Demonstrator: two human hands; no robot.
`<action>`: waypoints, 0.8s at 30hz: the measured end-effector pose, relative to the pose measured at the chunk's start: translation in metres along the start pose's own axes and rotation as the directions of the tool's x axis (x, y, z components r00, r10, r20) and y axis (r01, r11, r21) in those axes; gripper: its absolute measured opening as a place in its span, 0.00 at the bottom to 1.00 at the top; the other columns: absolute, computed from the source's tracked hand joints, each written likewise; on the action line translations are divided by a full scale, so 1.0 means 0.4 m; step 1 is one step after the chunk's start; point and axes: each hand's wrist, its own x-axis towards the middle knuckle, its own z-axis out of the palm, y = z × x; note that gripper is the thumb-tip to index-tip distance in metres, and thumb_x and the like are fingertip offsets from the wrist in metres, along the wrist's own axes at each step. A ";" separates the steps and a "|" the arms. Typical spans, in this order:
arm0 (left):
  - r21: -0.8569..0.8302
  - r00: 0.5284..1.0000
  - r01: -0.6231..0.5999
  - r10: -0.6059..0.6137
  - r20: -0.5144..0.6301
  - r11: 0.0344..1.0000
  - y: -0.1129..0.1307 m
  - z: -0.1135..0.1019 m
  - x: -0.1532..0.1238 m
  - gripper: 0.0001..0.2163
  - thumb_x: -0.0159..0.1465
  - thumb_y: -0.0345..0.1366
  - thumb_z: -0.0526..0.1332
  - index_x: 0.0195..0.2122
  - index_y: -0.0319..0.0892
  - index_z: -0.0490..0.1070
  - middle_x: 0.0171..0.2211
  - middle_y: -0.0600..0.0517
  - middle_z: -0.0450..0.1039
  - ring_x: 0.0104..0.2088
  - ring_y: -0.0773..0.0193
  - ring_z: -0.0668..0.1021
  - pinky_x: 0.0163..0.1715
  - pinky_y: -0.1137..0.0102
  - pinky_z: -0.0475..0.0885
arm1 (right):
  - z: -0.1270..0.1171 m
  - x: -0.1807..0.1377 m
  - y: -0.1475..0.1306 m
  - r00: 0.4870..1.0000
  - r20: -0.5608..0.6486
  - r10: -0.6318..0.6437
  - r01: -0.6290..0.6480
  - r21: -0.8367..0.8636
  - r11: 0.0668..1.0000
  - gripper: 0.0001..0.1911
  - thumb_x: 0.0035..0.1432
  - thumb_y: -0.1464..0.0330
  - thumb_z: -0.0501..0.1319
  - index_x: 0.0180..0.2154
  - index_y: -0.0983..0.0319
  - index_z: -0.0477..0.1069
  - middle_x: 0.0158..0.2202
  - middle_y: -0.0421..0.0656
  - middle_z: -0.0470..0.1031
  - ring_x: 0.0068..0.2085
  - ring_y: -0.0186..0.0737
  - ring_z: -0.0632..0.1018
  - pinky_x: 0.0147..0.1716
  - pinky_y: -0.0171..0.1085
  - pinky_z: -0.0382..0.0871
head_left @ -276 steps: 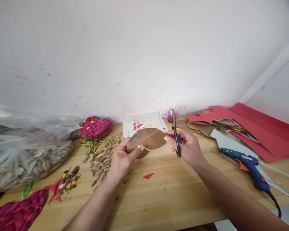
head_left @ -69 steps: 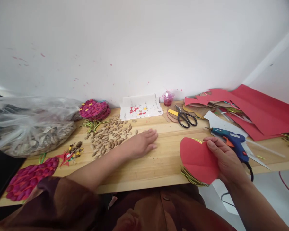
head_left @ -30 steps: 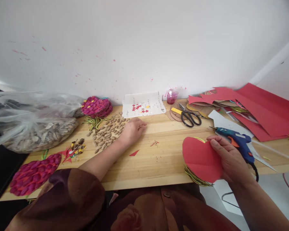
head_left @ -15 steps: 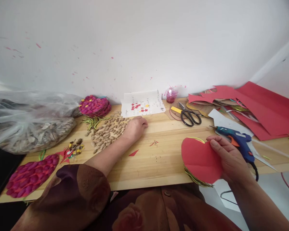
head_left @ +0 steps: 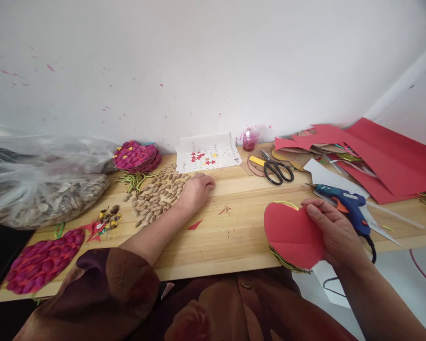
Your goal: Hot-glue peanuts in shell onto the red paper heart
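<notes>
My right hand [head_left: 335, 229] pinches a red paper heart [head_left: 293, 234] by its right side, near the table's front edge. A yellow-green loop shows at the heart's top, and green strands [head_left: 287, 263] hang below it. My left hand [head_left: 197, 192] rests on the wood beside spread-out peanuts [head_left: 152, 199], with its fingers curled; whatever they may hold is hidden. Close to my right hand lies a blue glue gun [head_left: 346, 203]. Black-handled scissors [head_left: 279, 170] lie farther back.
On the left are a clear plastic bag [head_left: 57, 199], a pink-covered piece [head_left: 46, 260] and a stack of pink pieces [head_left: 137, 156]. Behind stand a sheet with small stars [head_left: 188, 142] and a cup of pink liquid [head_left: 249, 142]. Red paper [head_left: 394, 166] lies at right.
The view has shifted very slightly. Both hands keep the same pose, and the red paper heart stays in my right hand.
</notes>
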 end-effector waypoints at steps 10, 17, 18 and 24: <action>-0.001 1.000 -0.014 0.014 0.005 1.000 0.008 0.009 0.006 0.07 0.64 0.27 0.59 0.32 0.41 0.76 0.36 0.48 0.77 0.39 0.59 0.79 0.43 0.66 0.74 | -0.004 -0.004 0.006 1.000 0.014 -0.016 0.016 -0.008 1.000 0.20 0.38 0.55 0.80 0.32 0.54 0.78 0.28 0.38 0.75 0.24 0.34 0.74 0.18 0.30 0.71; -0.030 0.989 -0.125 0.127 0.069 0.992 0.020 0.011 -0.035 0.10 0.68 0.30 0.56 0.41 0.39 0.78 0.48 0.44 0.79 0.51 0.58 0.79 0.55 0.64 0.72 | -0.007 -0.005 0.007 0.998 0.041 -0.050 0.050 -0.002 0.999 0.18 0.42 0.56 0.79 0.32 0.54 0.78 0.29 0.39 0.76 0.25 0.36 0.75 0.18 0.31 0.71; -0.031 0.986 -0.139 0.141 0.083 0.990 0.019 0.014 -0.037 0.12 0.70 0.32 0.54 0.47 0.39 0.77 0.55 0.42 0.76 0.57 0.56 0.76 0.60 0.62 0.69 | -0.006 -0.005 0.007 0.998 0.044 -0.054 0.054 -0.003 0.999 0.18 0.42 0.56 0.79 0.32 0.54 0.78 0.29 0.39 0.76 0.25 0.36 0.75 0.19 0.31 0.72; -0.034 0.949 -0.203 0.205 0.240 0.979 0.025 0.029 -0.063 0.26 0.74 0.44 0.49 0.68 0.33 0.60 0.71 0.38 0.55 0.72 0.49 0.56 0.71 0.51 0.52 | -0.004 -0.002 0.010 0.996 0.039 -0.080 0.080 -0.010 0.997 0.18 0.41 0.55 0.79 0.32 0.54 0.78 0.29 0.38 0.77 0.26 0.35 0.75 0.22 0.31 0.72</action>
